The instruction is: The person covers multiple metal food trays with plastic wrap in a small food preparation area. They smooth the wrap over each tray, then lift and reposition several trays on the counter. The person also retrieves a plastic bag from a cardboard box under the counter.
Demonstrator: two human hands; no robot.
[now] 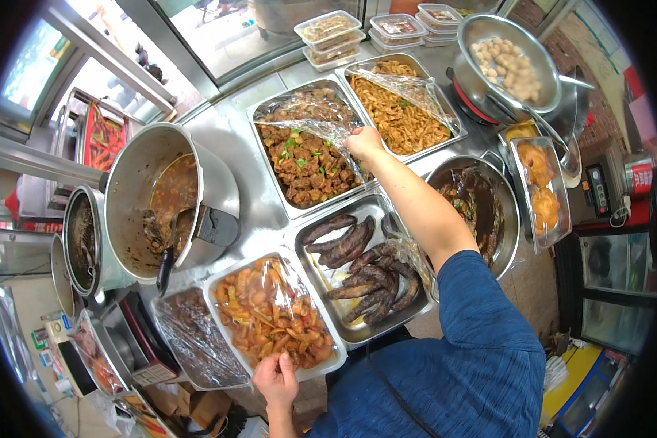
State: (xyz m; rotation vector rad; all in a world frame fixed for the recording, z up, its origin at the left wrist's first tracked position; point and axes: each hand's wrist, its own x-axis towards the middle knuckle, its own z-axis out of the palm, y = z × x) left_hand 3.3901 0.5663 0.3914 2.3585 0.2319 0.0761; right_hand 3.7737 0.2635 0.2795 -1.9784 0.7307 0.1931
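Observation:
My right hand [363, 143] pinches the edge of the folded-back cling film [328, 128] on a steel tray [291, 212] of braised meat chunks [306, 164] topped with green herbs. The film still covers the tray's far part. At the near rim of a tray of orange-brown stewed pieces [274, 317], my left hand [276, 380] is closed, thumb up, on the edge of the shiny film over it. Between my hands lies a steel tray [356, 335] of dark sausage-like pieces [380, 279], with film bunched along its right side.
Left stand a deep pot [115, 219] with a black-handled ladle [166, 268] and a film-covered tray [202, 334]. Right are noodle-like strips [399, 115], a bowl of dark sauce [512, 230], fried pieces [545, 211] and a bowl of pale balls [547, 60]. Lidded boxes [328, 41] line the window.

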